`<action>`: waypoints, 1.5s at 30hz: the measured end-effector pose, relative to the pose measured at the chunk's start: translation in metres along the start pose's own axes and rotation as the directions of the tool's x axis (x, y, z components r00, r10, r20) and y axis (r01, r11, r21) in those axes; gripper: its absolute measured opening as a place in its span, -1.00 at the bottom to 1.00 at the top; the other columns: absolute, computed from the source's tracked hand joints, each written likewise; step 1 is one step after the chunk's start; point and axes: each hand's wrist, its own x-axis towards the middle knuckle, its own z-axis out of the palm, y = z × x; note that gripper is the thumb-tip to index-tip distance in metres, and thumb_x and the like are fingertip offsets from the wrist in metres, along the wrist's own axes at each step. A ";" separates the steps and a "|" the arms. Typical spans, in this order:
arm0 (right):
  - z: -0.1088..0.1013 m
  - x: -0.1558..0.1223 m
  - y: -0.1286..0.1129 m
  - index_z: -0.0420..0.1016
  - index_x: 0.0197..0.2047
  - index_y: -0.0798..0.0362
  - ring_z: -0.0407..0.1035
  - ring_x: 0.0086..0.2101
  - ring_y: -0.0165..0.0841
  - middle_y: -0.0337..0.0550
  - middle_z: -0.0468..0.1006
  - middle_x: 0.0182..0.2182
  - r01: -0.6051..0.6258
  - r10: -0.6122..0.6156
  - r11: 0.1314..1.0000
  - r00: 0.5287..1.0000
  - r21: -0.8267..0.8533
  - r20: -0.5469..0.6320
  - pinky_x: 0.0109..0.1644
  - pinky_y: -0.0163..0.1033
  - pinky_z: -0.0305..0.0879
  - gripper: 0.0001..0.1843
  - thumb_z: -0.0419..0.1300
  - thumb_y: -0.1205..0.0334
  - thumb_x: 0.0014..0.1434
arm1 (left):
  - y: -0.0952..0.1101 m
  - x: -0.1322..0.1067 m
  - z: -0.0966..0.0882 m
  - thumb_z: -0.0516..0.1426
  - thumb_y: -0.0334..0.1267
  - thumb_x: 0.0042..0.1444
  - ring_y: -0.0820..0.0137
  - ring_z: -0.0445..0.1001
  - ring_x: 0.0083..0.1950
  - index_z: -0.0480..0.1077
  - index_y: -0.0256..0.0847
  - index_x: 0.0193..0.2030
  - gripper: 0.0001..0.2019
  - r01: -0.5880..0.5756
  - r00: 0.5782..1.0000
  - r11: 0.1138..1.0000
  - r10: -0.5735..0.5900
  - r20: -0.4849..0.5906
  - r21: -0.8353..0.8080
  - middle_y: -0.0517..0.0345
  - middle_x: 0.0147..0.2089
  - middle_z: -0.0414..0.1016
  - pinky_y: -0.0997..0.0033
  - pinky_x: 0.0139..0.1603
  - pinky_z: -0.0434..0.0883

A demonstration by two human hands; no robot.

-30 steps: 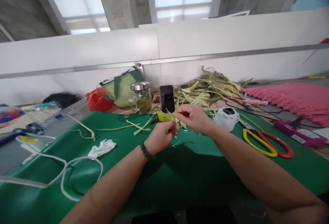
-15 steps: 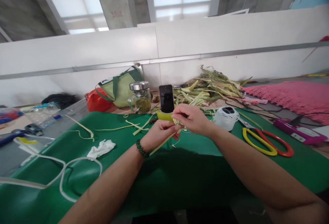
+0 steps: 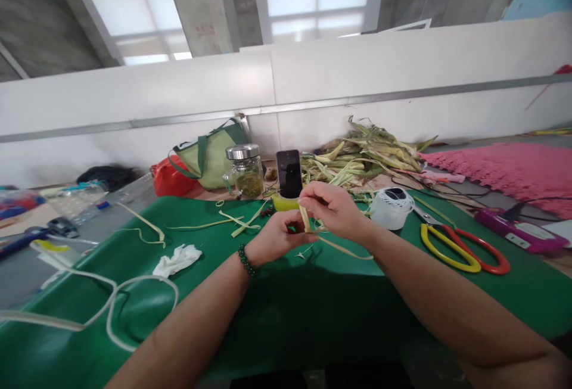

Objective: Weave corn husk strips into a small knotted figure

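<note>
Both my hands meet over the green table cover (image 3: 313,311), working thin pale leaf strips (image 3: 308,222). My left hand (image 3: 274,239), with a dark bead bracelet on the wrist, is closed around the lower part of the strips. My right hand (image 3: 333,209) pinches a strip between thumb and fingers just above it. One long strip (image 3: 346,250) trails out to the right under my right wrist. A phone (image 3: 289,173) stands upright in a yellow-green holder just behind my hands.
Scissors (image 3: 460,248) with red and yellow handles and a white thread spool (image 3: 392,207) lie to the right. A glass jar (image 3: 244,171), a green bag (image 3: 210,153), a leaf pile (image 3: 361,156) sit behind. White tissue (image 3: 176,258), white cord (image 3: 107,305) lie left.
The long strip that pointed down-left under my left hand now trails to the right under my right wrist. My left hand has turned slightly; both hands stay in place.
</note>
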 end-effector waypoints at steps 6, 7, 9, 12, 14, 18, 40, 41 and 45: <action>-0.007 0.003 0.007 0.31 -0.39 0.08 0.13 -0.64 -0.52 -0.35 0.26 -0.64 -0.174 0.160 0.970 0.983 0.173 0.093 -0.54 -0.39 0.08 -0.83 0.03 0.20 0.20 | 0.011 -0.005 -0.003 0.07 0.15 0.05 0.58 0.06 -0.57 0.52 -0.34 -0.24 -0.48 0.193 0.971 0.959 -0.157 0.181 -0.208 0.27 -0.59 0.15 0.54 -0.56 0.06; -0.007 0.003 0.006 0.31 -0.39 0.08 0.14 -0.64 -0.52 -0.35 0.26 -0.64 -0.185 0.165 0.965 0.979 0.185 0.117 -0.55 -0.39 0.08 -0.82 0.04 0.20 0.20 | 0.012 -0.005 -0.003 0.09 0.15 0.03 0.58 0.04 -0.59 0.53 -0.34 -0.25 -0.48 0.204 0.970 0.956 -0.168 0.177 -0.210 0.29 -0.62 0.11 0.54 -0.57 0.04; -0.006 0.003 0.004 0.31 -0.41 0.08 0.15 -0.63 -0.53 -0.35 0.26 -0.64 -0.190 0.162 0.962 0.976 0.198 0.149 -0.54 -0.39 0.09 -0.81 0.04 0.19 0.20 | 0.013 -0.005 -0.002 0.12 0.14 0.00 0.59 -0.01 -0.61 0.54 -0.34 -0.26 -0.49 0.228 0.961 0.957 -0.192 0.199 -0.179 0.34 -0.67 0.03 0.54 -0.58 -0.01; -0.005 0.002 0.002 0.30 -0.42 0.08 0.14 -0.63 -0.53 -0.35 0.24 -0.65 -0.192 0.163 0.957 0.976 0.218 0.146 -0.55 -0.40 0.09 -0.80 0.04 0.18 0.19 | 0.013 -0.004 -0.002 0.09 0.13 0.04 0.58 0.00 -0.61 0.54 -0.33 -0.24 -0.50 0.217 0.953 0.972 -0.191 0.233 -0.091 0.32 -0.66 0.08 0.53 -0.60 -0.03; -0.004 0.000 0.000 0.30 -0.42 0.08 0.12 -0.64 -0.53 -0.36 0.22 -0.66 -0.188 0.164 0.952 0.979 0.242 0.118 -0.55 -0.40 0.08 -0.80 0.04 0.18 0.19 | 0.012 -0.004 -0.001 0.10 0.11 0.05 0.58 0.06 -0.59 0.55 -0.32 -0.26 -0.53 0.177 0.960 0.984 -0.164 0.226 -0.036 0.26 -0.62 0.20 0.54 -0.60 0.03; 0.000 -0.001 -0.002 0.31 -0.42 0.09 0.11 -0.65 -0.54 -0.37 0.22 -0.67 -0.188 0.163 0.936 0.981 0.299 0.107 -0.56 -0.40 0.07 -0.78 0.04 0.17 0.20 | 0.009 -0.004 0.003 0.15 0.11 -0.01 0.53 0.23 -0.54 0.53 -0.31 -0.41 -0.56 0.176 0.960 0.984 -0.162 0.230 -0.042 0.16 -0.54 0.39 0.53 -0.51 0.27; -0.011 0.003 0.025 0.43 -0.56 0.09 0.20 -0.57 -0.48 -0.29 0.39 -0.63 0.028 0.103 0.954 0.903 -0.298 0.416 -0.47 -0.33 -0.10 -0.70 0.12 0.19 0.17 | 0.000 0.005 -0.013 0.17 0.06 -0.04 0.55 0.32 -0.56 0.29 -0.27 -0.55 -0.61 0.160 0.944 0.981 -0.184 -0.274 -0.108 0.29 -0.58 0.29 0.53 -0.49 0.31; -0.013 0.003 0.026 0.44 -0.54 0.09 0.21 -0.57 -0.48 -0.28 0.40 -0.62 0.039 0.096 0.952 0.904 -0.304 0.417 -0.46 -0.33 -0.09 -0.70 0.11 0.17 0.18 | -0.001 0.006 -0.013 0.18 0.05 -0.05 0.55 0.33 -0.56 0.29 -0.27 -0.55 -0.61 0.156 0.935 0.981 -0.184 -0.304 -0.113 0.29 -0.57 0.29 0.52 -0.48 0.33; -0.019 0.003 0.030 0.45 -0.52 0.08 0.23 -0.55 -0.46 -0.28 0.41 -0.61 0.035 0.096 0.954 0.905 -0.296 0.415 -0.45 -0.34 -0.08 -0.66 0.08 0.11 0.21 | -0.004 0.006 -0.014 0.24 0.02 -0.10 0.54 0.34 -0.53 0.35 -0.28 -0.47 -0.64 0.148 0.910 0.966 -0.217 -0.353 -0.211 0.29 -0.57 0.34 0.52 -0.44 0.38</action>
